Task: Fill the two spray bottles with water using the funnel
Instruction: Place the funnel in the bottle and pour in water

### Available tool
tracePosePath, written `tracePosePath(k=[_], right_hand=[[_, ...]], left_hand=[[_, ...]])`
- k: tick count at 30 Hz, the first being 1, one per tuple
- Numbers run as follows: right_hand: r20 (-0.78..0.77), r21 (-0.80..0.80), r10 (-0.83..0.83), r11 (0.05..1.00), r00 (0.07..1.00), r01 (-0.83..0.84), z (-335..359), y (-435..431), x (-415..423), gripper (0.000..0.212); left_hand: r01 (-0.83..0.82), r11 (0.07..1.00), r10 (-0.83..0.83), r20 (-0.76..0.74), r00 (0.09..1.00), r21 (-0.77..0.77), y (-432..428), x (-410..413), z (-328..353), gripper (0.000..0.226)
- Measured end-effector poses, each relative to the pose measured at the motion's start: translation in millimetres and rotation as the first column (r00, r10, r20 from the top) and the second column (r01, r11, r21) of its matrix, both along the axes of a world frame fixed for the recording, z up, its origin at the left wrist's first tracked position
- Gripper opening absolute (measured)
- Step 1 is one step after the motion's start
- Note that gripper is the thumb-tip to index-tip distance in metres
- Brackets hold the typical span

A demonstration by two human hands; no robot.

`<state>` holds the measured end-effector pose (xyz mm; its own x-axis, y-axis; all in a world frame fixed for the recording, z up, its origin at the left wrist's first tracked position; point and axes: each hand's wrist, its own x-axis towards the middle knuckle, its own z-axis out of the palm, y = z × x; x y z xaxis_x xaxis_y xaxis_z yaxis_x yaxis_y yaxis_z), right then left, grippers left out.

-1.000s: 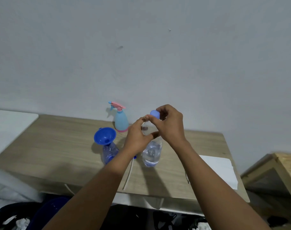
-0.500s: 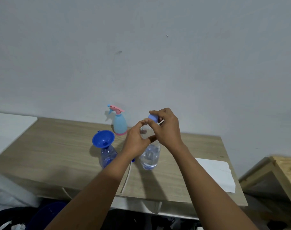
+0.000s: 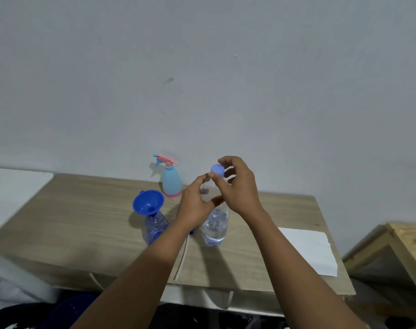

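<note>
The left hand (image 3: 195, 205) stays clamped on the water bottle (image 3: 214, 226); the right hand (image 3: 240, 188), pinching the cap (image 3: 217, 169), has rotated.

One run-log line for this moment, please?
left hand: grips water bottle neck | right hand: pinches its blue cap | funnel: in open spray bottle

One wide-angle head view, close above the near edge of the table (image 3: 83, 222), faces forward and slightly down toward the far wall (image 3: 202, 67), with the left hand (image 3: 195, 205) and right hand (image 3: 238, 188) centred.
</note>
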<state>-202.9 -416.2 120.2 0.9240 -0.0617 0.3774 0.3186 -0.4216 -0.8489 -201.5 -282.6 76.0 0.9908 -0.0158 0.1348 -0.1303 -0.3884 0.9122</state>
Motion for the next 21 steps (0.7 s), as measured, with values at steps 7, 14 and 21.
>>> tracePosePath(k=[7,14,21], right_hand=[[0.009,-0.011,0.003,1.0,1.0,-0.003,2.9,-3.3,-4.0,0.042],[0.02,-0.01,-0.026,1.0,0.999,0.027,2.3,-2.4,-5.1,0.039],[0.029,-0.017,-0.043,0.999,0.999,0.043,2.6,-0.9,-4.2,0.027]], left_hand=[[0.005,1.0,-0.005,0.01,1.0,-0.005,-0.9,-0.4,-0.2,0.058],[-0.002,1.0,0.002,0.006,1.0,-0.002,-0.7,0.8,-1.5,0.065],[-0.008,1.0,0.008,-0.006,1.0,0.013,-0.3,2.8,-4.9,0.075]])
